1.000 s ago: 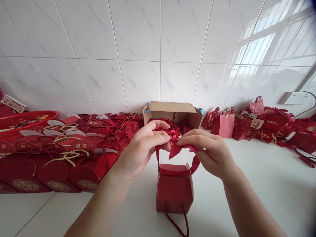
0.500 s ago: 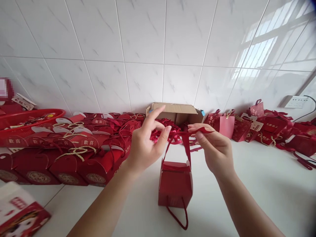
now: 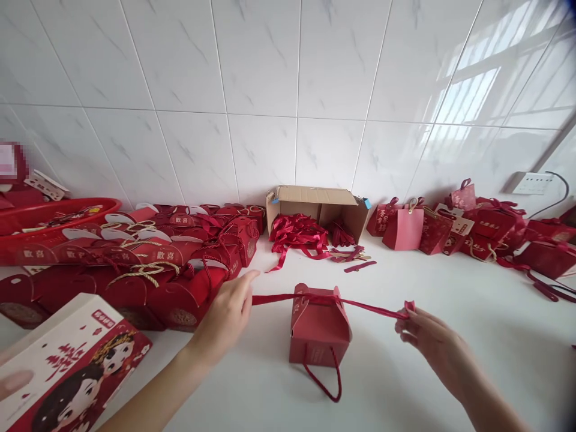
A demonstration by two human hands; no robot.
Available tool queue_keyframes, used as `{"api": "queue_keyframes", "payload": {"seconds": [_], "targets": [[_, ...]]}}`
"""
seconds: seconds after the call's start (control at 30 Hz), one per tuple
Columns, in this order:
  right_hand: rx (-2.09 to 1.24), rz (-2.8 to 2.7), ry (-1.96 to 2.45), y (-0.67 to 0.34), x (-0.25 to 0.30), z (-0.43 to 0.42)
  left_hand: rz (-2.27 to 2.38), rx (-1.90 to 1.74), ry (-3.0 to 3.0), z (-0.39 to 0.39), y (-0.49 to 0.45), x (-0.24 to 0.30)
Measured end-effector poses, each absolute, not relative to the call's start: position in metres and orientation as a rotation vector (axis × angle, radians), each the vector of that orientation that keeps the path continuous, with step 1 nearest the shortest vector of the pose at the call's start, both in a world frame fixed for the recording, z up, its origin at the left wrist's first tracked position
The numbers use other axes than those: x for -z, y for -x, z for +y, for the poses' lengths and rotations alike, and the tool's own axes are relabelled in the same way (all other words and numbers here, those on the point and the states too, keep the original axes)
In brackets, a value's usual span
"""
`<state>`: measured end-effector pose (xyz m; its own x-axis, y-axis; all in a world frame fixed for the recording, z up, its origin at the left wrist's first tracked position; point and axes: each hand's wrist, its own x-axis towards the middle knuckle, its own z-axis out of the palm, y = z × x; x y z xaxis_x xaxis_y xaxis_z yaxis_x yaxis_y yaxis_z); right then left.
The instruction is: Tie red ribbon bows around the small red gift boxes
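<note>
In the head view a small red gift box [image 3: 320, 336] stands on the white table, a red cord handle [image 3: 324, 384] hanging down its near side. A red ribbon [image 3: 274, 299] runs across the top of the box and is drawn out to both sides. My left hand [image 3: 231, 306] grips one end, left of the box. On the right, the other end is pinched between the thumb and fingers of my right hand [image 3: 425, 333]. Whether the ribbon is knotted at the box top I cannot tell.
At the back a cardboard box [image 3: 355, 210] holds loose red ribbons [image 3: 299, 231]. Rows of red gift boxes [image 3: 180, 294] stand left, beside a red basin [image 3: 108, 207]. Another person's fingers hold a printed box [image 3: 85, 366] at lower left. Red gift bags [image 3: 408, 229] stand at the right.
My hands have moved apart and down, stretching the ribbon across the box top, where before its ends rose in a loop. At lower left the printed box has come further into view.
</note>
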<state>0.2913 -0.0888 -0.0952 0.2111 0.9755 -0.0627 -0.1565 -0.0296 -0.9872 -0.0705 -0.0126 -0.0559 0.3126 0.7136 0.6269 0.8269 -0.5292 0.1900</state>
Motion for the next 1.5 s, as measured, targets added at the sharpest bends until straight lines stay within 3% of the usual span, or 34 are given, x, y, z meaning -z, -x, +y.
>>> {"api": "queue_keyframes", "payload": {"seconds": [0.1, 0.33, 0.4, 0.5, 0.57, 0.77, 1.1, 1.5], "targets": [[-1.277, -0.83, 1.156, -0.307, 0.111, -0.094, -1.427, 0.993, 2.434, -0.012, 0.077, 0.07], [-1.185, -0.791, 1.321, -0.336, 0.127, -0.107, -1.519, 0.882, 2.423, -0.008, 0.091, 0.082], [-0.966, -0.837, 1.528, -0.334, 0.127, -0.106, -1.486, 0.821, 2.432, -0.009, 0.087, 0.08], [-0.337, -0.937, 1.863, -0.322, 0.116, -0.097, -1.434, 0.818, 2.384, -0.01, 0.073, 0.07], [-0.103, -1.1, 1.859, -0.308, 0.103, -0.089, -1.426, 0.926, 2.438, -0.011, 0.061, 0.062], [-0.667, -1.613, 1.478, -0.239, 0.063, -0.067, -1.648, 1.298, 3.035, -0.016, 0.023, 0.046], [-1.209, -1.538, 1.236, -0.204, 0.075, -0.044, -1.96, 1.345, 3.282, -0.014, 0.011, 0.057], [-1.165, -1.621, 1.519, -0.214, 0.059, -0.045, -2.173, 1.122, 3.232, -0.013, 0.016, 0.053]]}}
